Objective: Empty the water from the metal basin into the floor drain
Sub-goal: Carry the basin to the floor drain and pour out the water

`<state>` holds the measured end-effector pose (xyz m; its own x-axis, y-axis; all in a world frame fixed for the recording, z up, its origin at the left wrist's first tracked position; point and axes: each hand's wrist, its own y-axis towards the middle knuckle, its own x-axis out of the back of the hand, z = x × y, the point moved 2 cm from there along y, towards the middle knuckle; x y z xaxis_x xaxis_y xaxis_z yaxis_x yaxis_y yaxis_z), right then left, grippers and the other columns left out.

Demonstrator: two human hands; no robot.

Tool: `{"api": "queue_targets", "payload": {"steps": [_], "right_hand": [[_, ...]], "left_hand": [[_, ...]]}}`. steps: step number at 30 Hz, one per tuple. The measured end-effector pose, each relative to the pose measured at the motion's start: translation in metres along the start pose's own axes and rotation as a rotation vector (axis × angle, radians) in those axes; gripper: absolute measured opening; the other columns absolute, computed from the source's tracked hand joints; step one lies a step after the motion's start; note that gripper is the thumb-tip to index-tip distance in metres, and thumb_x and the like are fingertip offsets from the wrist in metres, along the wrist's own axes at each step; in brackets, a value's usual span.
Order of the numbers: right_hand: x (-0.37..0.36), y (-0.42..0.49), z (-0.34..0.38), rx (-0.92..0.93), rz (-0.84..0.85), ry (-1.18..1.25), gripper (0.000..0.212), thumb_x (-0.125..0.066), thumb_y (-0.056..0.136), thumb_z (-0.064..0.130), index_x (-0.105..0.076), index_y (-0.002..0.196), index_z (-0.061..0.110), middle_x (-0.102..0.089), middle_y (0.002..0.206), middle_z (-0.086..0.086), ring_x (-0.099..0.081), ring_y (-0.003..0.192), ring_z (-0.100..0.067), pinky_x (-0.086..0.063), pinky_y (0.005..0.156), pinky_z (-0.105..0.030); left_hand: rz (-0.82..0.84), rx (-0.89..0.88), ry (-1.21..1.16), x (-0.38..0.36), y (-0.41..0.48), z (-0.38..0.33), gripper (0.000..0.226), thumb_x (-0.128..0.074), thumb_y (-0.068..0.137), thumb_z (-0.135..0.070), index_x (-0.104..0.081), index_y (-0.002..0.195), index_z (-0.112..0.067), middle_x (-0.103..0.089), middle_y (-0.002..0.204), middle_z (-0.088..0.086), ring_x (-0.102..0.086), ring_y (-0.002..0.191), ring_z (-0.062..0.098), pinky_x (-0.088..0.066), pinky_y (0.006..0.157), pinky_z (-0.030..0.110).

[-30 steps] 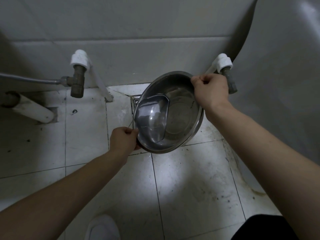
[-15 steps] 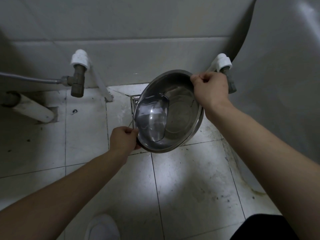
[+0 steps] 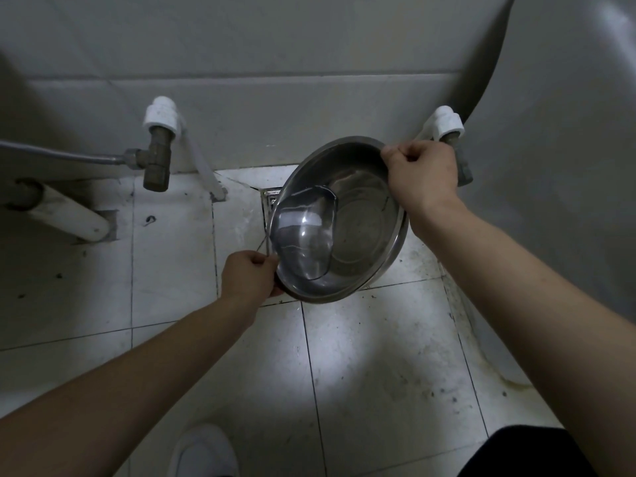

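Water pools against the lower left side of the tilted metal basin, which both hands hold in the air above the tiled floor. The left hand is clenched on the basin's near left rim, and the right hand is clenched on its far right rim. Part of the floor drain shows just past the basin's left edge, close to the wall. A brass valve hangs near the floor's far left edge. A white shoe stands at the near edge.
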<state>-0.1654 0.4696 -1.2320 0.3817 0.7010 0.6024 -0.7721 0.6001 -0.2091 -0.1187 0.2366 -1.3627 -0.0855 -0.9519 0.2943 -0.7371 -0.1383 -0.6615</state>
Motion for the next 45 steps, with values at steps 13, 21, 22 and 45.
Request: {"api": "queue_targets", "payload": {"steps": [13, 21, 22, 45], "right_hand": [[0.0010, 0.0000, 0.0017, 0.000, 0.008, 0.039, 0.029, -0.062, 0.100, 0.023, -0.072, 0.087, -0.001, -0.059, 0.077, -0.011, -0.054, 0.066, -0.013, -0.049, 0.062, -0.022], [0.0029, 0.0011, 0.0011, -0.005, 0.009, 0.035, 0.034, -0.062, 0.100, 0.024, -0.060, 0.068, 0.012, -0.052, 0.065, -0.004, -0.049, 0.058, -0.009, -0.043, 0.053, -0.012], [0.0030, 0.0007, 0.0012, -0.003, 0.010, 0.031, 0.036, -0.062, 0.100, 0.025, -0.058, 0.066, 0.014, -0.051, 0.063, -0.002, -0.048, 0.057, -0.009, -0.043, 0.054, -0.014], [0.0034, -0.0032, 0.0057, 0.025, 0.015, 0.045, 0.035, -0.061, 0.101, 0.024, -0.071, 0.097, -0.009, -0.064, 0.080, -0.017, -0.060, 0.071, -0.016, -0.054, 0.069, -0.021]], "left_hand": [[0.005, 0.008, 0.018, -0.0033, -0.0023, -0.0020, 0.019, -0.062, 0.098, -0.017, -0.068, 0.082, -0.008, -0.072, 0.080, 0.012, -0.072, 0.062, 0.017, -0.056, 0.046, 0.019], [0.010, 0.006, 0.020, -0.0050, -0.0018, -0.0017, 0.019, -0.062, 0.098, -0.017, -0.068, 0.084, -0.007, -0.072, 0.079, 0.011, -0.071, 0.052, 0.012, -0.057, 0.047, 0.020], [0.009, 0.003, 0.021, -0.0053, -0.0018, -0.0016, 0.019, -0.062, 0.098, -0.017, -0.068, 0.083, -0.007, -0.072, 0.078, 0.011, -0.071, 0.051, 0.011, -0.057, 0.047, 0.020], [0.014, 0.003, 0.005, -0.0081, -0.0027, 0.0015, 0.019, -0.065, 0.097, -0.017, -0.069, 0.081, -0.006, -0.072, 0.077, 0.012, -0.070, 0.049, 0.011, -0.056, 0.046, 0.020]]}}
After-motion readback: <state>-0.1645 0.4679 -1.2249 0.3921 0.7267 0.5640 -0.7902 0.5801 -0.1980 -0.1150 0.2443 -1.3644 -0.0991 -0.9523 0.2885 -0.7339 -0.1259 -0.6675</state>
